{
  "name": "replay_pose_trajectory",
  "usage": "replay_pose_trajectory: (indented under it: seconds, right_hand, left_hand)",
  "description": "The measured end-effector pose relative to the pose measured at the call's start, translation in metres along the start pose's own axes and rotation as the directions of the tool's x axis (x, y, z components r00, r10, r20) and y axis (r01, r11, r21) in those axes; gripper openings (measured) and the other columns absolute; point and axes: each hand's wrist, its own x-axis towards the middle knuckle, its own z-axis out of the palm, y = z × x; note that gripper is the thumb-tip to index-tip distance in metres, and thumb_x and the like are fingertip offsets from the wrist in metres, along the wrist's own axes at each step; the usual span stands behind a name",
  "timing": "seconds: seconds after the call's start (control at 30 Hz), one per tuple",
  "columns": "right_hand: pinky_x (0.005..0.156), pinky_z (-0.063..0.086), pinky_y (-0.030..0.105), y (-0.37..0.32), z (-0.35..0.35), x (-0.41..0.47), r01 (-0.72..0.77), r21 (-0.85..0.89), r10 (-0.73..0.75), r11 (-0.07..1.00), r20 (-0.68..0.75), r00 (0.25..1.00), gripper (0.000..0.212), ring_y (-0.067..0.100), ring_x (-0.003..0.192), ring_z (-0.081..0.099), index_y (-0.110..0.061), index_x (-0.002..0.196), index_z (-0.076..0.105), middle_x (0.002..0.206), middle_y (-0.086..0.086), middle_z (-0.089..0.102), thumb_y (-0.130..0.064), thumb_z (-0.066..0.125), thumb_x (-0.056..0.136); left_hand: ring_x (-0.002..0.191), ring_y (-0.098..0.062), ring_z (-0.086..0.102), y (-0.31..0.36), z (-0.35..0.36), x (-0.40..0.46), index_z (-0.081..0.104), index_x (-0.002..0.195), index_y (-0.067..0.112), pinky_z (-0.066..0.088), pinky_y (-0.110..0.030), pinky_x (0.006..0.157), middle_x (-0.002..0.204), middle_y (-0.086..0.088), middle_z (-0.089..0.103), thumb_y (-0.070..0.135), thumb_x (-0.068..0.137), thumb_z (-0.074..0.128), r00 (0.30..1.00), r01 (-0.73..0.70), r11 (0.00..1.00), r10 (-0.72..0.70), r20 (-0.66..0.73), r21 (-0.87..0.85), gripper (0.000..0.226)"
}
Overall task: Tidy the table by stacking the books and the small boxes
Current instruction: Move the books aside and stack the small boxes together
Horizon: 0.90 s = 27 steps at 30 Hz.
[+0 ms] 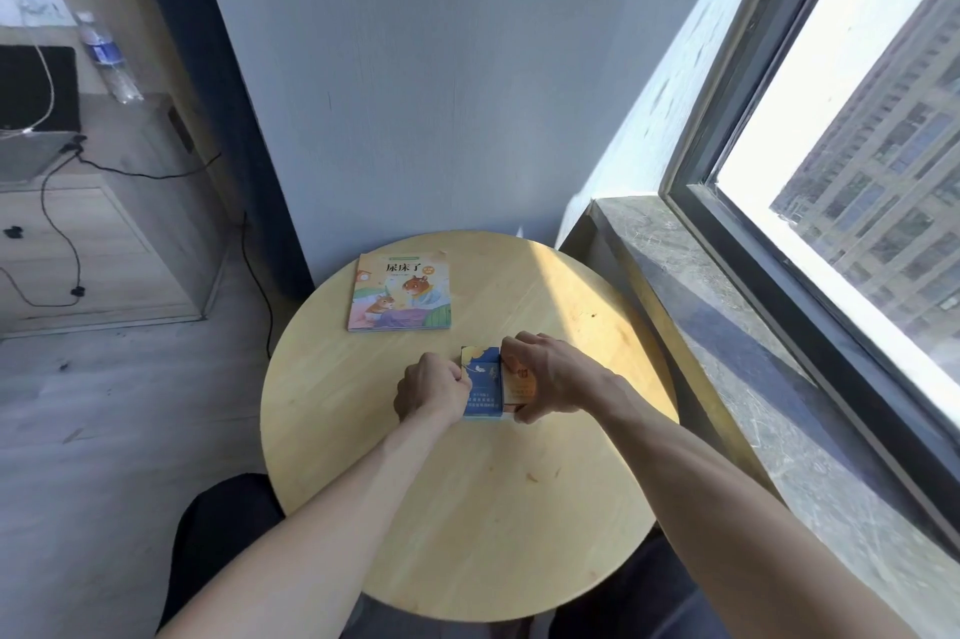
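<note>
Bare table (467, 524) near the edge and far right. Books (400, 292) blocking far left; two boxes (483, 386) mid-table. Wall (415, 92) behind, sill (727, 352) tight on the right.

On the round bench (467, 508), the left hand (431, 386) grips a blue box (483, 389) and the right hand (550, 378) an orange box (519, 381), side by side; a picture book (400, 292) lies beyond.

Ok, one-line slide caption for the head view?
Left hand and right hand grip blue box and orange box on round table; picture books behind.
</note>
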Motion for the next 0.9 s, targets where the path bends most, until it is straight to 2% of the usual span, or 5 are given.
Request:
replay_pose_trajectory:
  seconds: [0.07, 0.17, 0.53, 0.77, 0.9]
  right_hand:
    - [0.085, 0.058, 0.034, 0.000, 0.000, 0.000, 0.000, -0.002, 0.000, 1.000, 0.000, 1.000, 0.072, 0.018, 0.104, 0.058, -0.029, 0.124, 0.046, 0.121, -0.005, 0.057, -0.041, 0.089, 0.067]
    - [0.085, 0.059, 0.036, -0.001, 0.000, 0.000, 0.001, -0.006, 0.000, 1.000, 0.004, 1.000, 0.073, 0.019, 0.105, 0.059, -0.028, 0.125, 0.046, 0.121, -0.004, 0.057, -0.041, 0.089, 0.068]
    - [0.082, 0.059, 0.035, 0.007, -0.003, 0.000, 0.011, -0.028, -0.011, 1.000, 0.000, 1.000, 0.072, 0.018, 0.103, 0.059, -0.028, 0.126, 0.045, 0.120, -0.004, 0.057, -0.043, 0.088, 0.069]
    - [0.086, 0.056, 0.032, 0.054, -0.017, 0.005, -0.070, -0.025, 0.071, 0.997, 0.006, 0.997, 0.071, 0.017, 0.111, 0.056, -0.032, 0.126, 0.044, 0.126, -0.007, 0.055, -0.042, 0.086, 0.071]
    - [0.088, 0.055, 0.032, 0.080, -0.028, 0.024, -0.106, -0.027, 0.107, 0.994, 0.013, 0.994, 0.071, 0.017, 0.112, 0.055, -0.033, 0.126, 0.043, 0.127, -0.007, 0.055, -0.042, 0.087, 0.070]
  left_hand:
    - [0.070, -0.026, 0.061, 0.003, 0.001, 0.000, 0.078, 0.082, 0.021, 0.042, -0.026, 0.054, 0.087, -0.002, 0.072, 0.027, 0.090, 0.072, 0.999, -0.039, 0.997, 0.040, -0.011, 0.068, 0.011]
    - [0.072, -0.026, 0.061, 0.003, 0.001, 0.002, 0.080, 0.092, 0.023, 0.043, -0.027, 0.057, 0.094, -0.004, 0.074, 0.027, 0.090, 0.072, 0.998, -0.060, 0.992, 0.060, -0.001, 0.115, 0.008]
    - [0.081, -0.026, 0.065, 0.007, 0.000, 0.012, 0.082, 0.096, 0.027, 0.045, -0.026, 0.064, 0.103, -0.002, 0.077, 0.031, 0.086, 0.078, 0.996, -0.015, 1.000, 0.015, 0.091, -0.004, 0.012]
    - [0.076, -0.024, 0.062, 0.054, 0.023, 0.035, 0.082, 0.095, 0.026, 0.043, -0.026, 0.059, 0.101, 0.000, 0.077, 0.025, 0.086, 0.075, 0.991, -0.066, 0.998, 0.065, 0.118, 0.004, 0.011]
    - [0.075, -0.024, 0.060, 0.081, 0.032, 0.060, 0.081, 0.096, 0.026, 0.045, -0.028, 0.060, 0.101, -0.002, 0.076, 0.022, 0.088, 0.073, 0.989, -0.095, 0.995, 0.091, 0.121, 0.028, 0.013]
